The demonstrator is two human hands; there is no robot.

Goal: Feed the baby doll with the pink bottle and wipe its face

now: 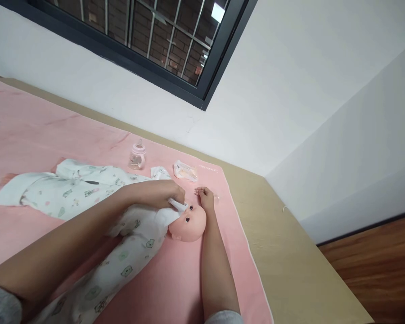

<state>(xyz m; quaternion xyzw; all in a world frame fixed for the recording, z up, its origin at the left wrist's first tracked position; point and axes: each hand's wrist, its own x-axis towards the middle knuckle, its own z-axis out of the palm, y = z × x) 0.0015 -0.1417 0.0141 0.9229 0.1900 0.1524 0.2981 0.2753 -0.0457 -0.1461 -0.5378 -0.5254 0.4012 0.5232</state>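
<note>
A baby doll (192, 225) lies on its back in a white sleepsuit (141, 225) with green animal prints, its bald head to the right. My left hand (170, 193) reaches across its chest, fingers closed on a white wipe (178, 205) held against the lower face, hiding the mouth. Beyond the top of the head, my right hand (205, 197) rests on the pink mat with fingers loosely bent and holding nothing; its forearm runs alongside the head. A small clear object (216, 197), too indistinct to name, lies just behind my right hand.
The pink mat (87, 135) covers a wooden board (283, 252) against the white wall. Beyond the doll stand a baby bottle (137, 155) with a handle and a small white packet (185, 171). A barred window (155, 40) is above.
</note>
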